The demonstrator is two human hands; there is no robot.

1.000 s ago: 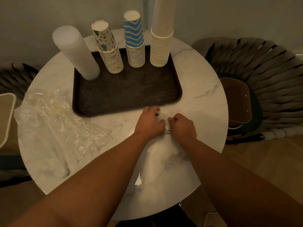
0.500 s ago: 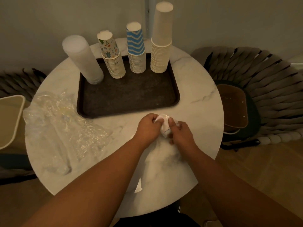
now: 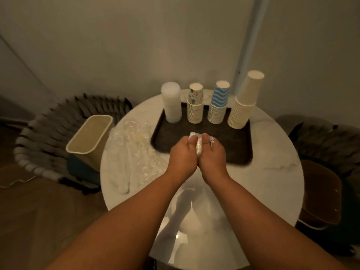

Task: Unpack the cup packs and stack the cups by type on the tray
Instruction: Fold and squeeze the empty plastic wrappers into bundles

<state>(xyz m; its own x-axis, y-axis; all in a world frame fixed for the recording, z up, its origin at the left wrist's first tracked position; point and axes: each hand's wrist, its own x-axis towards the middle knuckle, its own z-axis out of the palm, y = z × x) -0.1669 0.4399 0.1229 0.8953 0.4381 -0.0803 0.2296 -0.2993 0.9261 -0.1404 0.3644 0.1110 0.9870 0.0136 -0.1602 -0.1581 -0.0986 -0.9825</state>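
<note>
We see four cup stacks [image 3: 214, 111] on tray [image 3: 241, 158]; left hand [image 3: 182, 154] and right hand [image 3: 212, 154] both pinch crumpled wrapper [image 3: 198, 148]. Nearly finished, we judge.

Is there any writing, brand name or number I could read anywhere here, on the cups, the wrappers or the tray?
None can be read.
Patterned cup stack: small coloured pictures, no legible words.
Blue striped cup stack: zigzag stripes only.
Plain paper cup stack, clear plastic cup stack, tray: no print visible.
Wrapped pack, gripped by left hand and right hand: too blurred to tell.
</note>
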